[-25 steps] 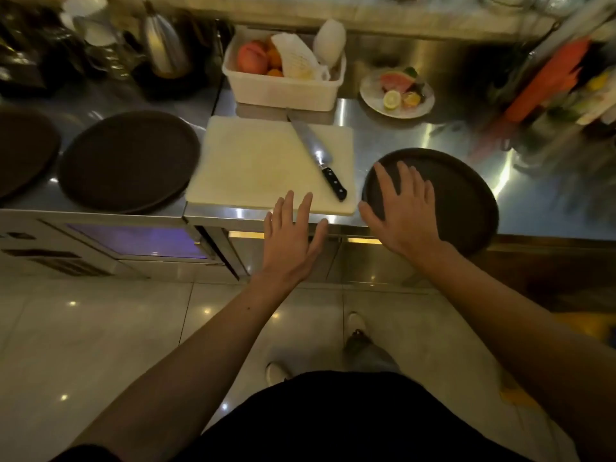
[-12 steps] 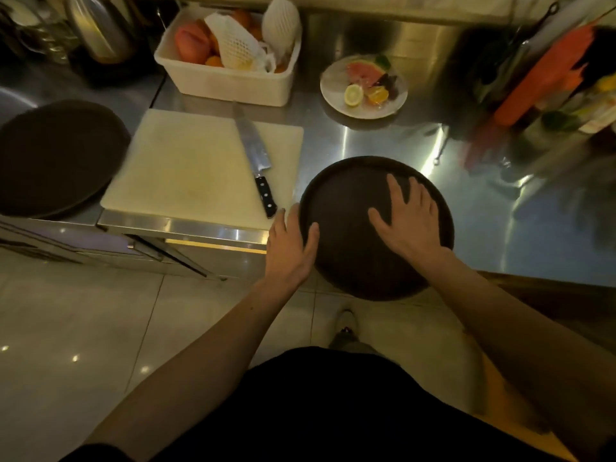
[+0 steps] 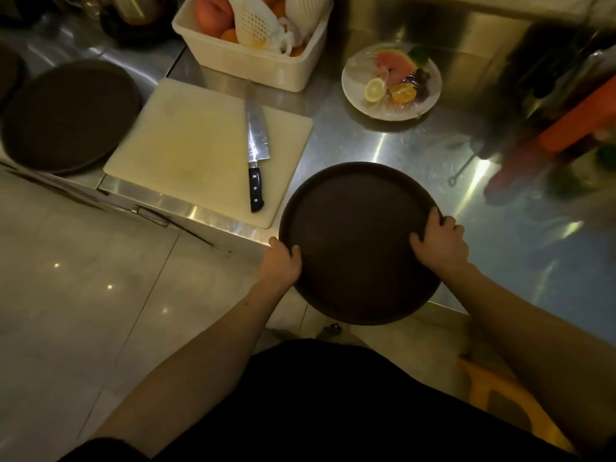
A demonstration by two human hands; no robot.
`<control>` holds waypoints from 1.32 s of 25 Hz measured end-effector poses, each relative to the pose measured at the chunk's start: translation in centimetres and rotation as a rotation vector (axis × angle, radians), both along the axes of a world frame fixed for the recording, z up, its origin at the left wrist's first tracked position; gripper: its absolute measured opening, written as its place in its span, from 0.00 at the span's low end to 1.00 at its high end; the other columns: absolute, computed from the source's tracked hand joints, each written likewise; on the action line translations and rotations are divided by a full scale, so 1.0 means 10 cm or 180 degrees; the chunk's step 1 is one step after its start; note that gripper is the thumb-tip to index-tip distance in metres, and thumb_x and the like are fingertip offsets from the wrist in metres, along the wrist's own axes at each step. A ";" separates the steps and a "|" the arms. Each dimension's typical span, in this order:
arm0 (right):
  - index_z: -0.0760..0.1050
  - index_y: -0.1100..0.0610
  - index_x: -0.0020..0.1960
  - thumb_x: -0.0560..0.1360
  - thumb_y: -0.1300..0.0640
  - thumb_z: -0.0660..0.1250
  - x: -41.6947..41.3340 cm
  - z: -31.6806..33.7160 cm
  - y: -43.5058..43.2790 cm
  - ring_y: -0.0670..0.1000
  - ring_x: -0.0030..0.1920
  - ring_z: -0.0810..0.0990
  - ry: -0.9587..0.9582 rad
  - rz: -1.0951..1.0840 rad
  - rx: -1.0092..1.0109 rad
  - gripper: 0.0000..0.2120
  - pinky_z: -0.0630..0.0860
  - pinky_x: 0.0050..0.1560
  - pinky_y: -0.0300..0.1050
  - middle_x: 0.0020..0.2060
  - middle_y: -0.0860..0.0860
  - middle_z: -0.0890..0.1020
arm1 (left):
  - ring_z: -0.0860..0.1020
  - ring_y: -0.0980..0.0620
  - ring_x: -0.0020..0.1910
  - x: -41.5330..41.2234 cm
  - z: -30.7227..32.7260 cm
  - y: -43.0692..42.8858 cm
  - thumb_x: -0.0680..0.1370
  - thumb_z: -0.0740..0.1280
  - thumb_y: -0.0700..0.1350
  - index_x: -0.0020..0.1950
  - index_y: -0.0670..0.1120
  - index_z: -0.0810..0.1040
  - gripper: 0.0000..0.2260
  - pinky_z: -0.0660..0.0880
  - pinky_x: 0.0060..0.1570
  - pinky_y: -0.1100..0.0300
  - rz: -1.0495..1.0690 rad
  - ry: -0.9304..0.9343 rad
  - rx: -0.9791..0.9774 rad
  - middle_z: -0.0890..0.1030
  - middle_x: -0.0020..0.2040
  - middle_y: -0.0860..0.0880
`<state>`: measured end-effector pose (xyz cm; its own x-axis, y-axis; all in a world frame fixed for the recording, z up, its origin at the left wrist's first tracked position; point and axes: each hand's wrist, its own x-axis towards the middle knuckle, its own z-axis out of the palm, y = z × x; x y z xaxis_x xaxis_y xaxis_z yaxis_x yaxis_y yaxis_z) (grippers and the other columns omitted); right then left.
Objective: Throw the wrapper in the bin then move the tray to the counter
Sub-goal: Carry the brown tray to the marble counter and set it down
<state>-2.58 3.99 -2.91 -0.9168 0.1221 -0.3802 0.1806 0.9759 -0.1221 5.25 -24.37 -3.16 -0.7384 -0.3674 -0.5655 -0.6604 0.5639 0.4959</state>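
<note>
A round dark brown tray hangs halfway over the front edge of the steel counter. My left hand grips its left rim, thumb on top. On the right rim my right hand is closed, fingers curled over the edge. The tray carries nothing. No wrapper or bin is in view.
A white cutting board with a black-handled knife lies left of the tray. Behind it are a white tub of fruit and a plate of cut fruit. Another dark tray sits far left. Blurred bottles crowd the right.
Both hands went from lying flat at the tray to gripping its rim on either side. The tray has slid toward me, further over the counter's edge.
</note>
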 end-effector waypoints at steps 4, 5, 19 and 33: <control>0.59 0.62 0.71 0.78 0.51 0.62 -0.15 -0.05 0.09 0.69 0.63 0.69 -0.0112 -0.0492 -0.0291 0.27 0.71 0.59 0.62 0.64 0.67 0.68 | 0.79 0.40 0.55 -0.01 -0.05 -0.04 0.83 0.58 0.47 0.62 0.36 0.69 0.16 0.73 0.47 0.54 -0.0007 -0.0131 -0.0078 0.79 0.55 0.37; 0.61 0.63 0.69 0.78 0.52 0.62 -0.18 -0.07 0.13 0.69 0.62 0.71 -0.0208 -0.0632 -0.0442 0.25 0.71 0.59 0.62 0.63 0.67 0.69 | 0.80 0.39 0.54 -0.01 -0.09 -0.06 0.83 0.57 0.48 0.61 0.36 0.70 0.16 0.73 0.46 0.53 -0.0044 -0.0152 -0.0121 0.79 0.54 0.37; 0.70 0.66 0.61 0.79 0.63 0.56 -0.18 0.08 0.16 0.62 0.56 0.77 0.0704 -0.1123 -0.1402 0.13 0.69 0.50 0.47 0.57 0.63 0.76 | 0.75 0.53 0.37 0.09 0.16 -0.08 0.84 0.53 0.48 0.61 0.40 0.68 0.13 0.71 0.36 0.59 0.0388 0.0754 -0.0319 0.76 0.45 0.45; 0.71 0.60 0.60 0.80 0.59 0.57 -0.31 0.34 -1.33 0.59 0.56 0.77 0.1003 -0.0578 -0.1679 0.11 0.74 0.57 0.55 0.58 0.59 0.76 | 0.71 0.58 0.35 0.52 0.43 -1.33 0.84 0.55 0.47 0.55 0.42 0.70 0.09 0.63 0.31 0.66 0.1127 0.1288 -0.0395 0.70 0.38 0.54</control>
